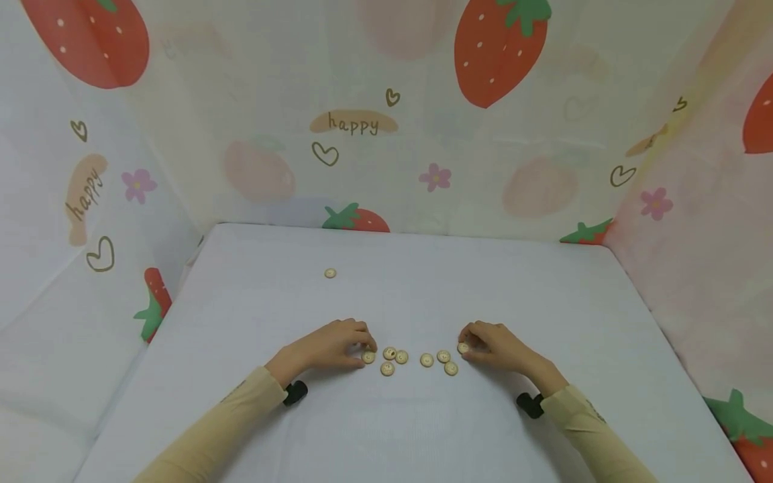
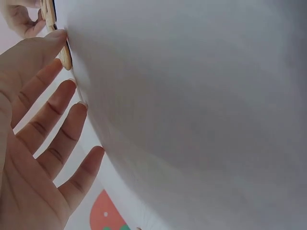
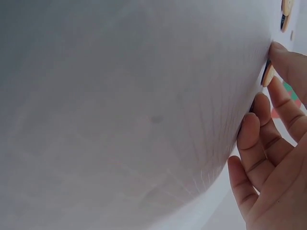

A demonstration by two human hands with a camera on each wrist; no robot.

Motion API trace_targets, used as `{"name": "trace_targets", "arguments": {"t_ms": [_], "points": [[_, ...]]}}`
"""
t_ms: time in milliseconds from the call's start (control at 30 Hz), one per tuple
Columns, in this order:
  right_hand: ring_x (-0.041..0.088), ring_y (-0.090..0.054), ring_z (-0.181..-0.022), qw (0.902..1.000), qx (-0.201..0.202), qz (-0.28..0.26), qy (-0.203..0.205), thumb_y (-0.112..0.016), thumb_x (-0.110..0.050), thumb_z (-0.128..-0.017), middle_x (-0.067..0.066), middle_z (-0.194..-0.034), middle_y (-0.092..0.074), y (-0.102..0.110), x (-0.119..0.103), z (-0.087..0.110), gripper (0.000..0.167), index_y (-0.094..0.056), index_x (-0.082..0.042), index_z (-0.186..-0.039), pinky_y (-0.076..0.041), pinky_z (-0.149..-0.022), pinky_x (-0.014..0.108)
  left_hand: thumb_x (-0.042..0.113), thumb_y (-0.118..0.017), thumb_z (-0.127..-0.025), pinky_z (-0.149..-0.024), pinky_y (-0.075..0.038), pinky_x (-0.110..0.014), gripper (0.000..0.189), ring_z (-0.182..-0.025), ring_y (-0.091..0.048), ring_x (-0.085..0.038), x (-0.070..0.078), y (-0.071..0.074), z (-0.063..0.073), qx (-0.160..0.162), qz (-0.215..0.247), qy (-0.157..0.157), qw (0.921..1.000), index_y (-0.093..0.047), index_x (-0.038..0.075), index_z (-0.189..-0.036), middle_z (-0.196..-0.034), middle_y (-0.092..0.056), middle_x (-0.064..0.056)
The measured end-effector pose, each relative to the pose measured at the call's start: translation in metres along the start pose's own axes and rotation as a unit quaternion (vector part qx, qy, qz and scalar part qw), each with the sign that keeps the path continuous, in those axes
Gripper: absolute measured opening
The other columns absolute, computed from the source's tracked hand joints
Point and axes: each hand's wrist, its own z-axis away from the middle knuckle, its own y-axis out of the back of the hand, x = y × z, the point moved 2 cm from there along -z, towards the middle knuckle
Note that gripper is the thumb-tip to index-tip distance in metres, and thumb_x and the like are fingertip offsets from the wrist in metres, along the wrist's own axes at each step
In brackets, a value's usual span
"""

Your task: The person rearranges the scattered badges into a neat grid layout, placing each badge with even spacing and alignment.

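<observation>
Several small round wooden buttons lie on the white table in two groups. At the left group, my left hand (image 1: 339, 343) pinches the outermost button (image 1: 368, 357) flat on the cloth between thumb and forefinger. The left wrist view shows this button (image 2: 67, 61) edge-on, the other fingers spread with their tips by the table. My right hand (image 1: 496, 345) pinches the outermost right button (image 1: 463, 348) the same way. In the right wrist view that button (image 3: 268, 74) sits between thumb and forefinger. Between the hands lie more buttons, including a dark-marked one (image 1: 389, 353) and a pale one (image 1: 427, 360).
A lone button (image 1: 330, 273) lies farther back, left of the middle. White cloth covers the table (image 1: 386, 429). Strawberry-printed curtains (image 1: 356, 174) hang behind it and at both sides. Dark wrist cameras (image 1: 295, 393) sit under both sleeves.
</observation>
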Motion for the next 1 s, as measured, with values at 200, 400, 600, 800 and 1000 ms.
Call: {"name": "trace_targets", "arguments": {"t_ms": [200,400,600,800,1000], "points": [[0.006,-0.051,-0.078,1.0,0.0,-0.001,-0.001,-0.067,-0.026,-0.084,-0.008,-0.085,-0.056,-0.0015,0.0004,0.0004,0.023,-0.059,-0.015,-0.103,-0.045,-0.071,0.025,0.032,-0.068,-0.082,-0.083,-0.043,-0.028,0.025,-0.09,-0.05,-0.006,-0.0007,-0.0035,-0.0008,-0.001,-0.004,0.011,0.9999,-0.066,0.024,-0.106,-0.099,-0.057,0.012],[0.006,-0.05,-0.078,1.0,-0.003,-0.005,-0.004,-0.068,-0.026,-0.084,-0.008,-0.085,-0.056,-0.0031,0.0005,0.0015,0.023,-0.059,-0.015,-0.103,-0.044,-0.071,0.025,0.034,-0.066,-0.084,-0.085,-0.043,-0.029,0.023,-0.093,-0.051,-0.005,0.0006,-0.0054,-0.001,-0.007,-0.014,0.017,0.9997,-0.066,0.025,-0.106,-0.099,-0.057,0.013],[0.006,-0.05,-0.078,1.0,-0.003,-0.003,-0.008,-0.067,-0.027,-0.084,-0.008,-0.085,-0.055,-0.0046,0.0016,0.0023,0.022,-0.059,-0.016,-0.102,-0.044,-0.071,0.025,0.036,-0.065,-0.085,-0.089,-0.043,-0.034,0.023,-0.092,-0.053,-0.007,0.0048,-0.0036,-0.0005,0.001,-0.066,-0.002,0.9978,-0.066,0.024,-0.104,-0.097,-0.057,0.011],[0.006,-0.05,-0.077,1.0,0.001,-0.001,-0.003,-0.068,-0.025,-0.084,-0.008,-0.084,-0.056,-0.0027,0.0007,0.0017,0.022,-0.059,-0.016,-0.101,-0.044,-0.07,0.025,0.038,-0.065,-0.084,-0.091,-0.043,-0.037,0.023,-0.089,-0.053,-0.008,0.006,-0.0029,-0.002,0.016,-0.115,-0.03,0.9928,-0.067,0.023,-0.101,-0.094,-0.057,0.01],[0.006,-0.049,-0.076,1.0,0.003,0.002,0.001,-0.068,-0.023,-0.084,-0.007,-0.083,-0.055,-0.0003,-0.0013,-0.0006,0.022,-0.059,-0.014,-0.101,-0.043,-0.069,0.024,0.039,-0.066,-0.083,-0.092,-0.043,-0.037,0.021,-0.087,-0.054,-0.007,0.0055,0.0007,-0.0024,0.025,-0.121,-0.035,0.9918,-0.068,0.024,-0.097,-0.093,-0.059,0.012]]}}
